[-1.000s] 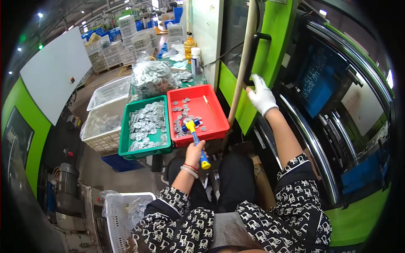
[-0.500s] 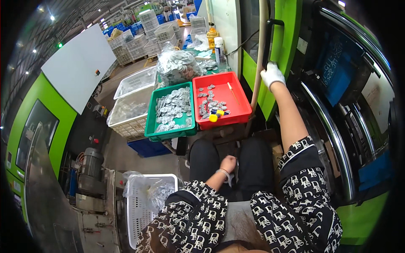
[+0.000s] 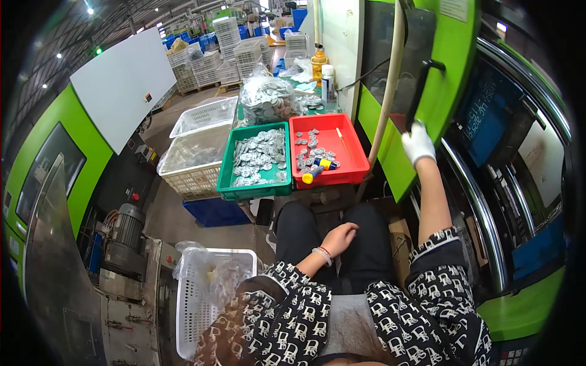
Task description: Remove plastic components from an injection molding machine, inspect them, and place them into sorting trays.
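My right hand (image 3: 419,144), in a white glove, is closed round the lower end of a black door handle (image 3: 421,91). This handle is on a green machine door (image 3: 448,67) with a dark window. My left hand (image 3: 340,239), bare with bands at the wrist, is above my lap with its fingers curled in; nothing shows in it. Ahead of my knees stand a green tray (image 3: 255,194) of grey disc-like parts (image 3: 259,152) and a red tray (image 3: 360,149). The red one holds fewer parts, a yellow-and-dark tool (image 3: 313,174) and a thin stick (image 3: 343,141).
Right of the door lies the machine's open inside, with shiny bars (image 3: 473,195). A white basket (image 3: 183,305) with plastic bags stands by my left side. Behind the trays are a bag of parts (image 3: 268,100) and a spray can (image 3: 327,82). White crates (image 3: 195,180) stand left.
My right hand has drawn the door by its handle to the right and toward me. My left hand has lifted a little and moved right. The view has shifted slightly.
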The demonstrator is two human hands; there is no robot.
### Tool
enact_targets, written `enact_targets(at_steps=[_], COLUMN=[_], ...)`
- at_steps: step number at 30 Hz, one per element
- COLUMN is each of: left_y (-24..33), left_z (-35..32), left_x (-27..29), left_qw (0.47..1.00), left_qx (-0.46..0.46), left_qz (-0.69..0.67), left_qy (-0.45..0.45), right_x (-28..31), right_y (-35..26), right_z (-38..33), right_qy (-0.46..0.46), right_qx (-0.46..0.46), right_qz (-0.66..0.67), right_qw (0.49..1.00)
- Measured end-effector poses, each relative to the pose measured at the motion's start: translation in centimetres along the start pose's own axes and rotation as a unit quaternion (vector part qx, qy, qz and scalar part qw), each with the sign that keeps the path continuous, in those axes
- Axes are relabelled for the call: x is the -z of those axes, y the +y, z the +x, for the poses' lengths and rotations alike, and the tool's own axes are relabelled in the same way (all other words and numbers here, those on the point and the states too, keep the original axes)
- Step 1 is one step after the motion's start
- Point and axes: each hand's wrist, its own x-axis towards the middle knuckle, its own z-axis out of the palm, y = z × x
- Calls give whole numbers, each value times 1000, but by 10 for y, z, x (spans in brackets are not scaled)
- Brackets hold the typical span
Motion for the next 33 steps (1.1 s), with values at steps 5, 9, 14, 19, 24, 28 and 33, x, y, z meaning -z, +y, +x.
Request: enact_targets(at_steps=[5,9,14,19,24,28,33], left_y=[171,276,319,316,317,322,317], left_z=[-12,-49,-65,-68,-68,-71,-71], left_x=[78,122,126,118,108,105,105], left_qw=[929,687,544,528,504,495,506], left_qx=[-284,-487,-464,-460,-451,-429,-431], left_qz=[-212,-443,-582,-583,-590,-586,-586], left_qy=[-101,-307,-387,-411,-442,-477,-463], right_x=[20,47,84,110,128,141,155], right_y=[22,42,55,67,82,94,103], right_z=[-61,-114,-185,-248,-297,-327,-348], right_qy=[74,98,148,161,233,224,214], right_qx=[16,41,70,-6,2,-58,-17], right_qz=[0,-6,16,130,134,166,145], right_qw=[997,994,986,978,963,958,966])
